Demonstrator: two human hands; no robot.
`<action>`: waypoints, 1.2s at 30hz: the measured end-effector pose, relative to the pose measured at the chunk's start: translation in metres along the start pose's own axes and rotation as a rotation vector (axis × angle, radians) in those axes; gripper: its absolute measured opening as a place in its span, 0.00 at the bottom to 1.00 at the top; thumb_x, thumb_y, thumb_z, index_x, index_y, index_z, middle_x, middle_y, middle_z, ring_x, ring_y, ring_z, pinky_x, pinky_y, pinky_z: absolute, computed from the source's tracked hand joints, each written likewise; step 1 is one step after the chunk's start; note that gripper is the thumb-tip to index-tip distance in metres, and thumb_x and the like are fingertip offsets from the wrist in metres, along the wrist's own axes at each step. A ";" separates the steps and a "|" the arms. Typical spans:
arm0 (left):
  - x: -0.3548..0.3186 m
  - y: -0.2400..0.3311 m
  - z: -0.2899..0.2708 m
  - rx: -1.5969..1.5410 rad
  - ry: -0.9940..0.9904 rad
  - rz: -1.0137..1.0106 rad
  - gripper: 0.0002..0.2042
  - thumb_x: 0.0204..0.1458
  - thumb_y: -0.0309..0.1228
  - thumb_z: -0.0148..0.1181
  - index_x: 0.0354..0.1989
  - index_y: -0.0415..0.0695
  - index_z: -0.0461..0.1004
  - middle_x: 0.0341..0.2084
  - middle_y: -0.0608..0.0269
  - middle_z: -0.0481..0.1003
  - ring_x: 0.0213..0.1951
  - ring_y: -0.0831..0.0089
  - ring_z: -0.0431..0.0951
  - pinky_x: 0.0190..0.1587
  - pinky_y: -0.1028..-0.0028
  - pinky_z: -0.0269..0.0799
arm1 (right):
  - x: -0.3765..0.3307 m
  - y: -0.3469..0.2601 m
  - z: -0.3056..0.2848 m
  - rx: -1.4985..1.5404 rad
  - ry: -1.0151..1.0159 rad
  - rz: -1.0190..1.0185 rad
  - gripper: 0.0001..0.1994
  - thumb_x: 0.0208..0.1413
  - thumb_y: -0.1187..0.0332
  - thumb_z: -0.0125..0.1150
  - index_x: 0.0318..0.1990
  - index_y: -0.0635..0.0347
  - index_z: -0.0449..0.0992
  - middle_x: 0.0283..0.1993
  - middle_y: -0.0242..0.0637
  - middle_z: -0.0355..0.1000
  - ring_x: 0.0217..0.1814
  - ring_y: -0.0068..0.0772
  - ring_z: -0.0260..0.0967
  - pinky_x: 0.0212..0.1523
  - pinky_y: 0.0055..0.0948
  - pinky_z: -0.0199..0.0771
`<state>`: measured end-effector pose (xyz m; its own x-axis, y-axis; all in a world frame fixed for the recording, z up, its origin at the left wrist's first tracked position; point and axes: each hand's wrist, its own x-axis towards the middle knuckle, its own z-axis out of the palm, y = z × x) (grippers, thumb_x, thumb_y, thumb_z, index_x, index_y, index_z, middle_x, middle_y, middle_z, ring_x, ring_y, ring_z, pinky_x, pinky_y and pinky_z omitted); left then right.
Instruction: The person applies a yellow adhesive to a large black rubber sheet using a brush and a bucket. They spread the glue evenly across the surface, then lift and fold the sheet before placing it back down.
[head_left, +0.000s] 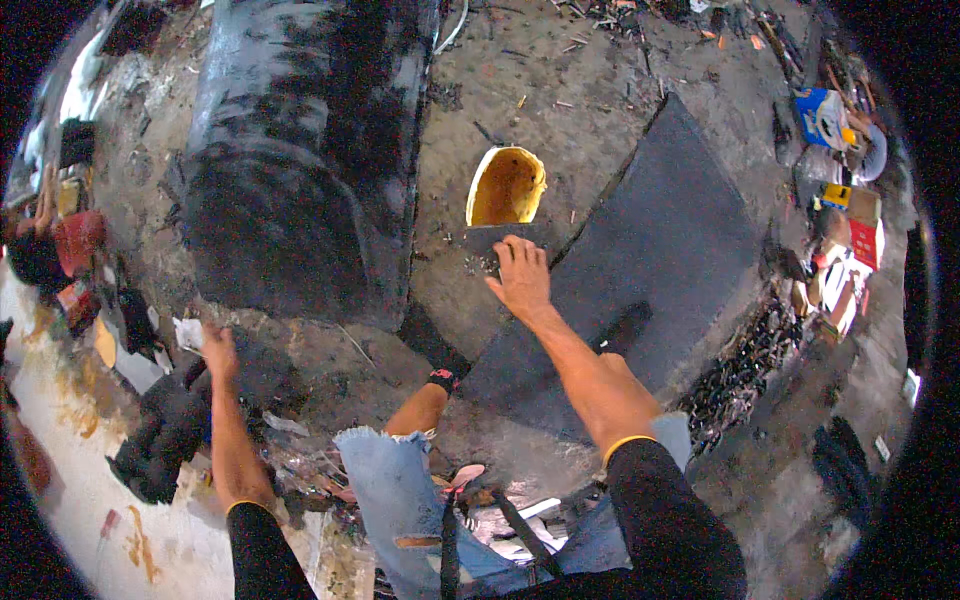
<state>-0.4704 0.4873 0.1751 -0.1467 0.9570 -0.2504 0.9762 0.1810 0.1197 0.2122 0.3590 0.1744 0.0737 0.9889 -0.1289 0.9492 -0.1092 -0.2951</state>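
My right hand reaches over the ground, its fingers bent over a small dark flat piece at the near rim of a yellow-lined container with a pale edge. The inside of the container is stained amber. On the left, my left hand hangs low beside a crumpled white scrap; its fingers are blurred, and whether they grip the scrap is unclear. Ahead of it lies a large black sheet, glossy and streaked. A matte dark grey sheet lies under and beyond my right forearm.
Black offcuts are heaped at the right, beyond the grey sheet. A blue and white container and a red box stand at the far right. Dark cloth-like material lies at the lower left. Scraps litter the dirty floor.
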 end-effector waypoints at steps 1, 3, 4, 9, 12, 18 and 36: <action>-0.011 0.014 -0.002 -0.073 0.037 0.109 0.23 0.56 0.30 0.62 0.60 0.40 0.68 0.42 0.47 0.79 0.46 0.53 0.80 0.52 0.60 0.73 | 0.006 -0.005 0.018 -0.018 0.033 0.003 0.22 0.48 0.61 0.70 0.51 0.53 0.74 0.53 0.39 0.70 0.59 0.43 0.66 0.58 0.44 0.67; -0.048 0.113 0.013 -0.188 -0.128 0.015 0.21 0.55 0.26 0.63 0.58 0.41 0.71 0.39 0.52 0.80 0.45 0.62 0.81 0.49 0.65 0.75 | 0.009 0.029 0.029 -0.076 0.033 -0.033 0.17 0.53 0.62 0.64 0.51 0.52 0.75 0.53 0.38 0.70 0.58 0.41 0.65 0.57 0.43 0.68; -0.071 0.136 0.007 -0.353 -0.187 -0.117 0.19 0.55 0.26 0.63 0.56 0.41 0.73 0.41 0.52 0.80 0.45 0.66 0.81 0.48 0.67 0.75 | 0.006 0.038 0.026 -0.033 0.005 -0.092 0.16 0.54 0.63 0.62 0.51 0.52 0.75 0.53 0.38 0.70 0.58 0.41 0.66 0.56 0.43 0.69; -0.139 0.209 -0.022 -0.408 -0.187 -0.082 0.16 0.58 0.27 0.62 0.55 0.41 0.75 0.45 0.56 0.80 0.46 0.68 0.81 0.48 0.68 0.76 | -0.003 0.078 -0.056 0.300 0.089 -0.322 0.13 0.54 0.68 0.61 0.47 0.56 0.77 0.44 0.36 0.75 0.48 0.39 0.71 0.48 0.39 0.75; -0.183 0.287 -0.002 -0.802 -0.312 -0.422 0.17 0.61 0.32 0.61 0.58 0.42 0.73 0.49 0.57 0.79 0.48 0.64 0.81 0.49 0.63 0.78 | 0.001 0.141 -0.147 0.526 0.086 -0.063 0.12 0.58 0.66 0.60 0.48 0.60 0.74 0.42 0.45 0.76 0.46 0.51 0.73 0.50 0.47 0.74; -0.210 0.476 0.103 -1.472 -0.479 -0.641 0.33 0.60 0.45 0.64 0.69 0.43 0.62 0.64 0.49 0.67 0.65 0.55 0.69 0.60 0.53 0.73 | -0.038 0.450 -0.194 0.419 0.147 0.170 0.21 0.61 0.63 0.63 0.59 0.61 0.71 0.36 0.43 0.81 0.32 0.36 0.77 0.36 0.38 0.77; -0.152 0.615 0.242 -2.022 -0.485 -0.168 0.40 0.48 0.40 0.67 0.70 0.44 0.58 0.64 0.53 0.67 0.64 0.56 0.68 0.67 0.51 0.65 | -0.219 0.779 -0.028 0.885 0.666 0.878 0.33 0.61 0.56 0.66 0.68 0.63 0.66 0.60 0.40 0.72 0.52 0.33 0.72 0.49 0.37 0.72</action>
<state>0.1907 0.3978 0.0540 0.1774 0.8464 -0.5022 -0.5920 0.4994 0.6326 0.9435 0.0605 -0.0011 0.8964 0.4018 -0.1873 0.0351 -0.4855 -0.8735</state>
